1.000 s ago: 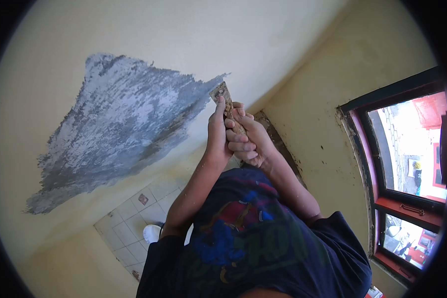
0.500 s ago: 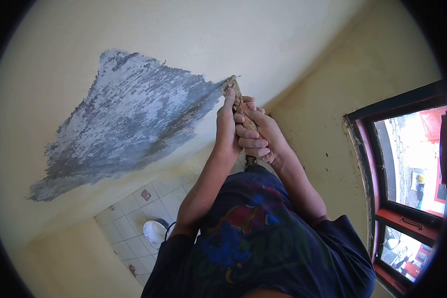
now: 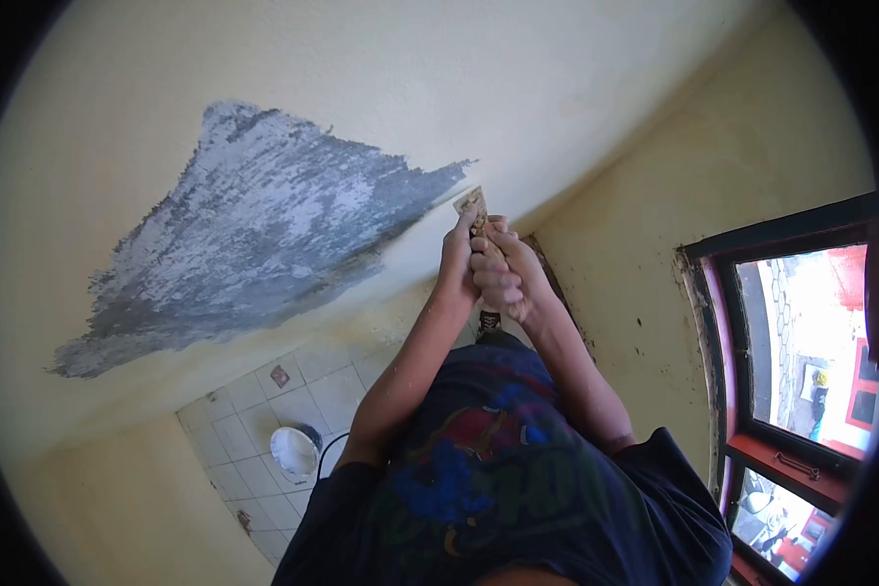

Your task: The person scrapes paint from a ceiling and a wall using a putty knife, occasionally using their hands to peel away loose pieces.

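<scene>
Both my hands grip one scraper [image 3: 473, 207] with a paint-crusted blade. My left hand [image 3: 456, 256] lies along the upper handle, a finger stretched up to the blade. My right hand [image 3: 506, 281] wraps the handle just below it, and the dark handle end [image 3: 489, 319] sticks out underneath. The blade rests on the cream painted surface [image 3: 479, 88], just below the right tip of a large grey scraped patch [image 3: 254, 234]. My dark printed shirt [image 3: 498, 479] fills the bottom of the view.
A dark-framed window with red trim [image 3: 801, 371] is set in the yellow wall [image 3: 635, 254] at the right. Pale floor tiles [image 3: 254, 410] show at lower left, with a white bucket [image 3: 294, 451] standing on them.
The scraper and both hands have slid down and to the right, from the patch's right tip to just below it. The view has shifted slightly.
</scene>
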`<action>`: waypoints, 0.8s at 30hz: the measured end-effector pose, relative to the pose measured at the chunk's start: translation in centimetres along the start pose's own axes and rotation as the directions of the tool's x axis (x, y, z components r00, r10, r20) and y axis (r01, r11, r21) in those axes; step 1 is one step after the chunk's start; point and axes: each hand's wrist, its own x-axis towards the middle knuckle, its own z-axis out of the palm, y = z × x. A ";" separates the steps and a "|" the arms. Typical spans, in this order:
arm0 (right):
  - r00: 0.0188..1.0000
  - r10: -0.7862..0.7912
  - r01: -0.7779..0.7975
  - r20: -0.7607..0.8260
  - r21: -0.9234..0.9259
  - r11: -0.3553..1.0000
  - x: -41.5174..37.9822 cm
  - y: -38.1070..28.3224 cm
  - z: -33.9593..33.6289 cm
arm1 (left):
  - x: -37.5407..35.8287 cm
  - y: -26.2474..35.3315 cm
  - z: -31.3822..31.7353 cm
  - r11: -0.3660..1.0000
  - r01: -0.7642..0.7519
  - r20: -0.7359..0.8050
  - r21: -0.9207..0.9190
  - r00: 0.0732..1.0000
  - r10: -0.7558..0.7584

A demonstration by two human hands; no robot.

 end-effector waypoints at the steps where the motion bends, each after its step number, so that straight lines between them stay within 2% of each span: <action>1: 1.000 0.001 -0.001 -0.007 0.005 1.000 -0.4 0.2 -0.6 | 0.0 -0.7 -0.6 1.000 0.007 -0.005 -0.003 1.000 -0.007; 3: 0.995 0.037 -0.041 0.092 0.039 0.998 -0.9 0.2 0.5 | -0.7 0.3 0.3 0.993 -0.094 -0.080 0.075 0.992 0.100; 4: 0.971 0.065 -0.089 0.232 0.095 0.991 -1.8 0.8 2.2 | -2.3 1.4 2.0 0.988 -0.144 -0.028 0.046 0.989 0.146; 5: 0.972 0.064 -0.089 0.225 0.106 0.990 -2.4 1.1 4.0 | -4.0 2.8 3.8 0.976 -0.199 0.028 0.086 0.980 0.197; 7: 0.956 0.048 -0.059 0.288 0.030 0.998 -3.1 1.6 6.4 | -4.5 3.9 4.6 0.979 -0.198 0.036 0.048 0.980 0.197; 8: 0.953 0.045 -0.066 0.298 0.060 0.996 -3.2 1.7 6.3 | -4.5 3.7 4.5 0.979 -0.199 0.034 0.046 0.980 0.198; 10: 0.962 0.024 -0.027 0.273 0.008 1.000 -3.1 1.4 4.5 | -4.4 3.3 4.4 0.949 -0.227 0.019 0.219 0.973 0.229; 11: 0.970 -0.001 0.010 0.242 -0.038 0.999 -2.8 1.2 3.2 | -3.6 2.7 3.8 0.948 -0.235 0.015 0.215 0.971 0.237; 12: 0.971 0.009 0.001 0.239 -0.038 0.999 -2.1 0.9 2.4 | -2.5 1.6 2.6 0.970 -0.201 -0.012 0.136 0.979 0.204; 13: 0.979 0.061 -0.079 0.193 0.089 0.993 -1.2 0.3 1.6 | -1.7 0.7 1.6 0.985 -0.164 -0.037 0.058 0.985 0.166; 14: 0.981 0.114 -0.147 0.156 0.221 0.964 -0.8 0.1 1.2 | -1.0 0.2 0.8 0.974 -0.212 -0.078 0.076 0.973 0.218; 15: 0.980 0.110 -0.145 0.165 0.218 0.965 -1.2 0.2 1.6 | -1.4 0.6 1.2 0.973 -0.217 -0.071 0.083 0.972 0.223; 17: 0.975 0.109 -0.114 0.191 0.019 0.993 -2.7 1.1 3.3 | -3.4 1.9 2.7 0.966 -0.197 -0.056 0.166 0.976 0.208; 18: 0.966 0.092 -0.093 0.242 -0.008 0.996 -3.2 1.3 4.3 | -4.2 2.3 3.4 0.952 -0.241 -0.010 0.188 0.969 0.247; 24: 0.987 0.060 -0.060 0.147 -0.005 0.998 -2.1 1.2 4.7 | -2.9 2.0 2.2 0.980 -0.191 -0.001 0.061 0.982 0.191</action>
